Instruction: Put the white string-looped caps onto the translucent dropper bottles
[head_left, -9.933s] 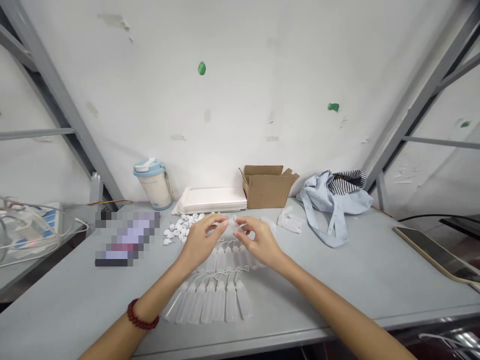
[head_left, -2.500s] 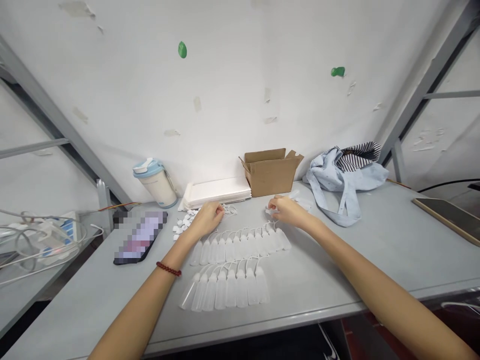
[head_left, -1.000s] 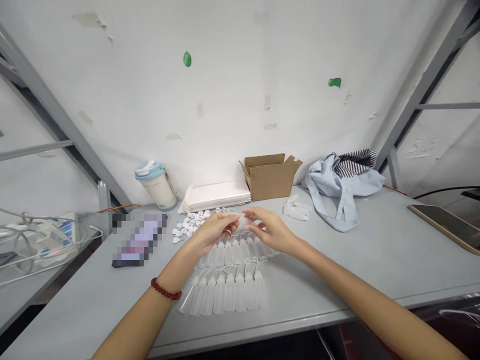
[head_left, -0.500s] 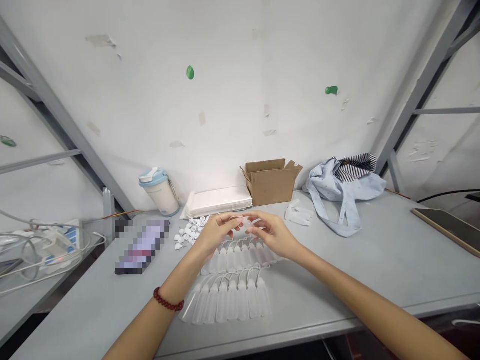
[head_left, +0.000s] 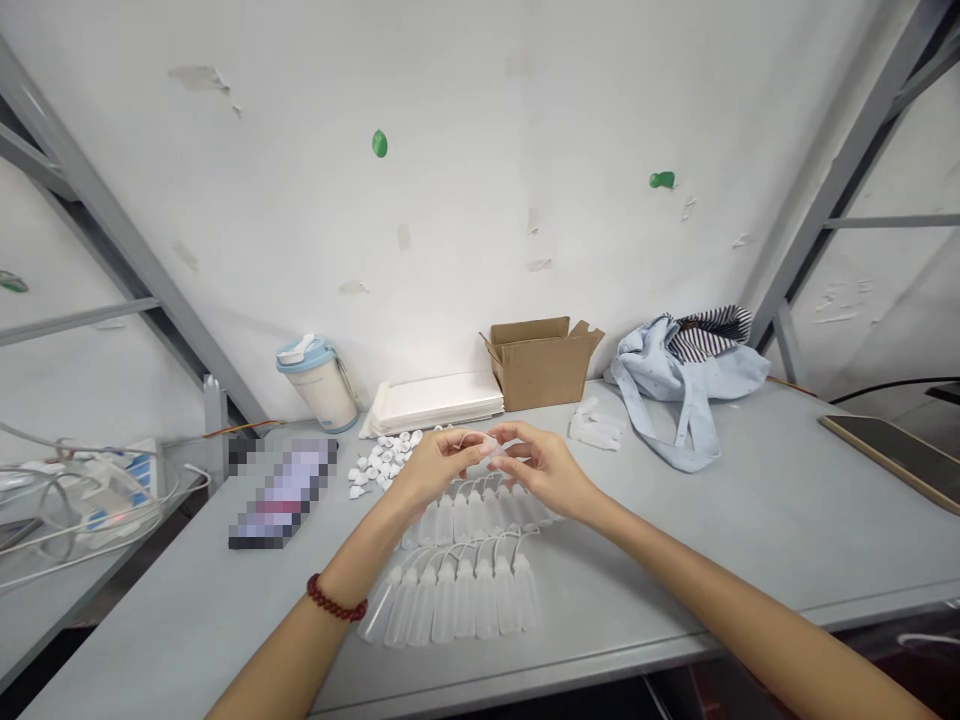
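Both my hands meet above the middle of the grey table [head_left: 712, 530]. My left hand [head_left: 431, 468] pinches a small white cap against the tip of a small clear plastic bottle [head_left: 491, 446], which my right hand [head_left: 546, 468] grips. Beneath the hands lie two rows of finished clear bottles [head_left: 457, 600] with caps on loops. A heap of loose white caps [head_left: 379, 462] lies just left of my left hand. A few uncapped bottles [head_left: 596, 428] lie to the right, near the box.
Along the wall stand a blue-lidded cup [head_left: 319, 380], a stack of white sheets [head_left: 435, 400], an open cardboard box [head_left: 541, 362] and a light blue cloth bag [head_left: 686, 375]. A phone [head_left: 281, 492] lies at left, a tablet [head_left: 896, 458] at right, cables [head_left: 75, 495] far left.
2.5 s ago my hands were apart, reaching to the cap heap and the loose bottles. They have since come together at the centre with a cap and a bottle.
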